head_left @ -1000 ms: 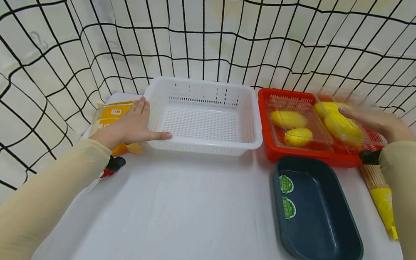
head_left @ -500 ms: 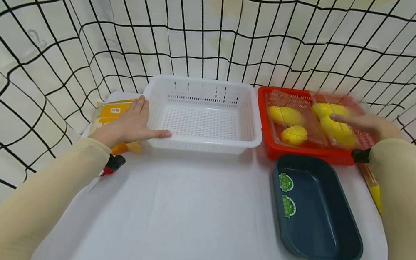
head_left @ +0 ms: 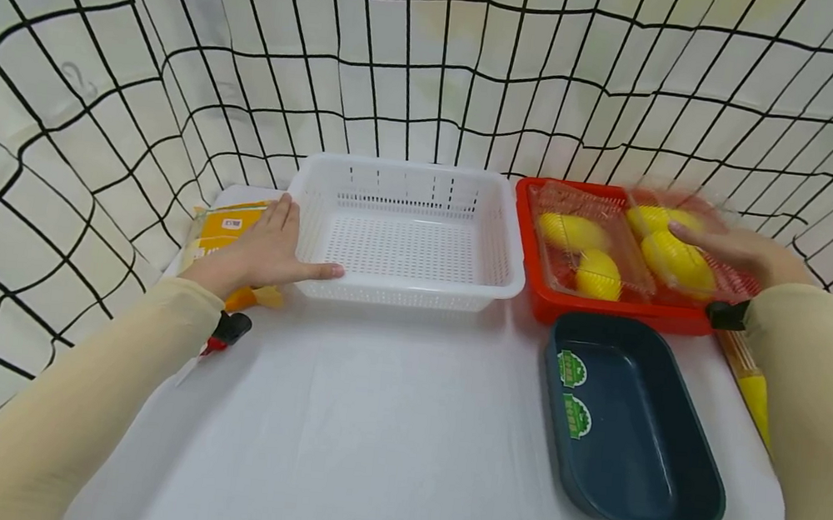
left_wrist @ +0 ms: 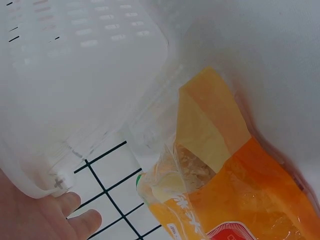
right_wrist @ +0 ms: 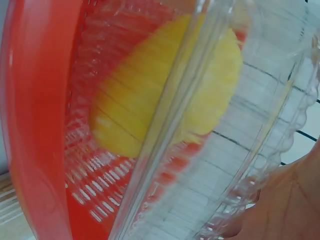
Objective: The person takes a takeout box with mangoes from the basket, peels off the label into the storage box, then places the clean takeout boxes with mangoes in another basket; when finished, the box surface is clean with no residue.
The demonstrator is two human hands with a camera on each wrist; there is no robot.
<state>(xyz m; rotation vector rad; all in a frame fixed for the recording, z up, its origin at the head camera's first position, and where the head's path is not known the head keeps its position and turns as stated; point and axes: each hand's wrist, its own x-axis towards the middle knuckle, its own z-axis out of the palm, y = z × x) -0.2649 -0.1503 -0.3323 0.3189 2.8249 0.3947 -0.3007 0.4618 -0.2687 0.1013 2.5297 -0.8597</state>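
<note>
My left hand (head_left: 263, 247) rests at the left end of a white perforated basket (head_left: 398, 290), its fingers straight along the side and the thumb on the front rim. Over the right part of a red basket (head_left: 622, 312), my right hand (head_left: 752, 252) holds the far-right edge of a clear plastic box (right_wrist: 240, 145). Yellow oval fruits (head_left: 678, 262) show in and under this box; the wrist view does not settle which. A second clear box (head_left: 569, 198) with yellow fruits (head_left: 573, 233) sits beside it, tilted against the red basket's rim.
An orange-and-yellow food bag (left_wrist: 260, 195) lies left of the white basket. A dark blue-green bin (head_left: 642, 424) with green stickers stands before the red basket. At the right edge lies a yellow-ended packet (head_left: 755, 401). Black wire mesh (head_left: 443, 66) surrounds the table.
My right hand has shifted left with the clear box, which sits lower against the other box. The front fruit in the left box has turned. My left hand stays put.
</note>
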